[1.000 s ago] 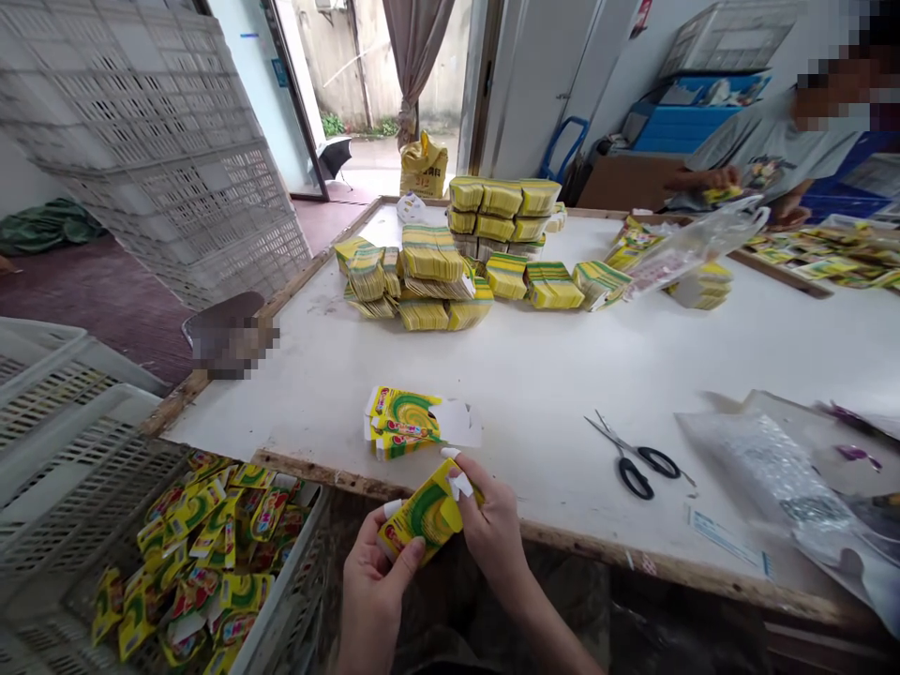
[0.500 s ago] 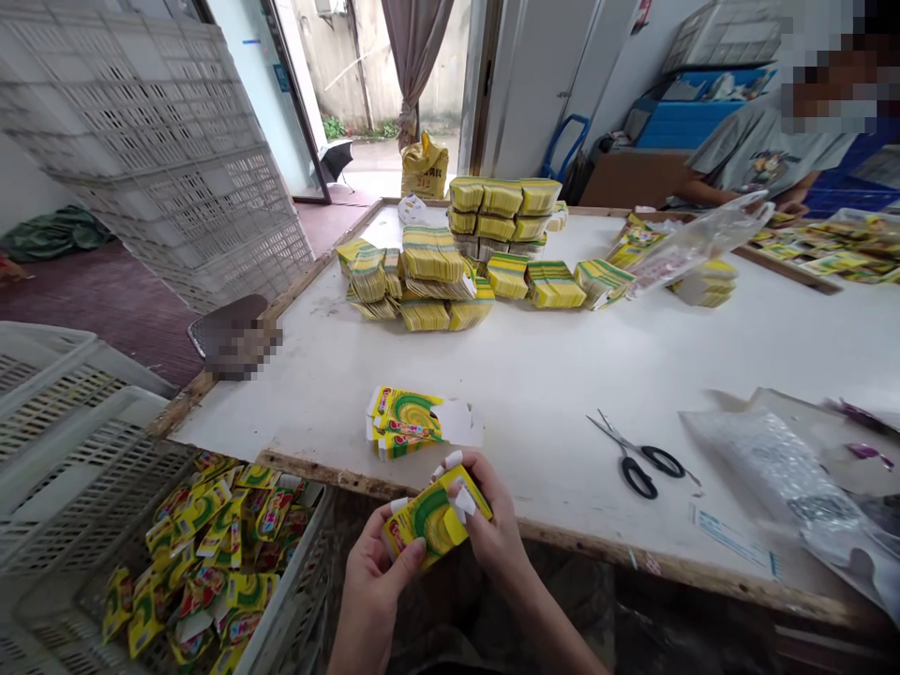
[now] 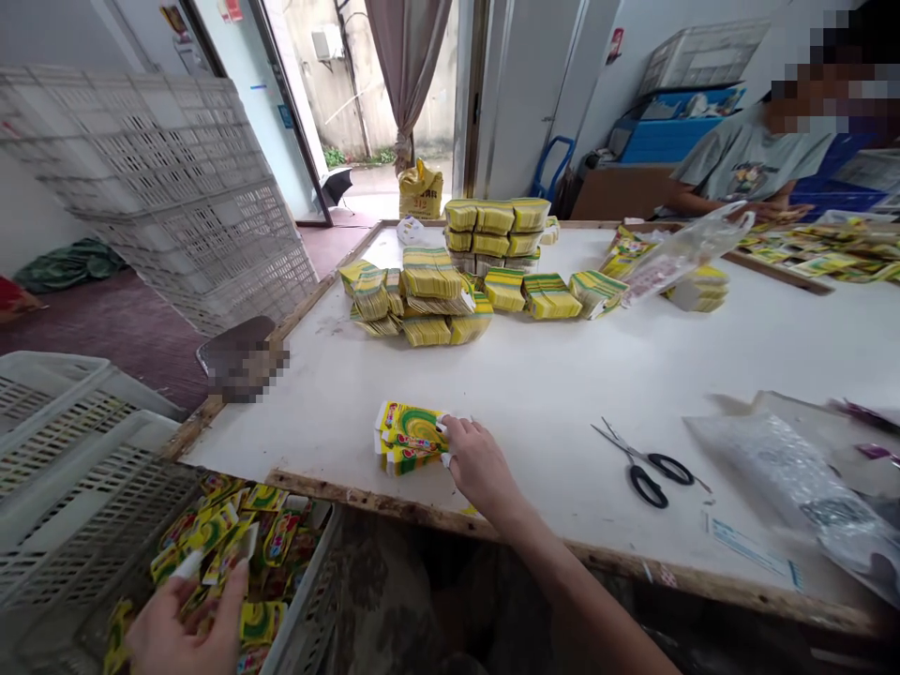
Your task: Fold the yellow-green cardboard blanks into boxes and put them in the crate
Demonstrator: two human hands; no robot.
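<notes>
My right hand [image 3: 472,459] rests on the white table [image 3: 562,384], its fingers curled on the right edge of a small stack of flat yellow-green cartons [image 3: 409,437]. My left hand [image 3: 184,626] is down over the white plastic crate [image 3: 77,487] at the lower left, its fingers spread above the folded yellow-green boxes [image 3: 232,544] that fill it. Nothing shows in the left hand.
Black-handled scissors [image 3: 643,461] lie right of the stack. Clear plastic bags [image 3: 794,478] lie at the right edge. Bundles of flat cartons [image 3: 450,272] are piled at the table's far side. Another person [image 3: 759,155] works at the far right. White crates [image 3: 183,187] lean at the left.
Both hands held one yellow box below the table edge. Now the left hand has dropped to the crate, the box no longer visible in either hand, and the right hand has reached up to the carton stack.
</notes>
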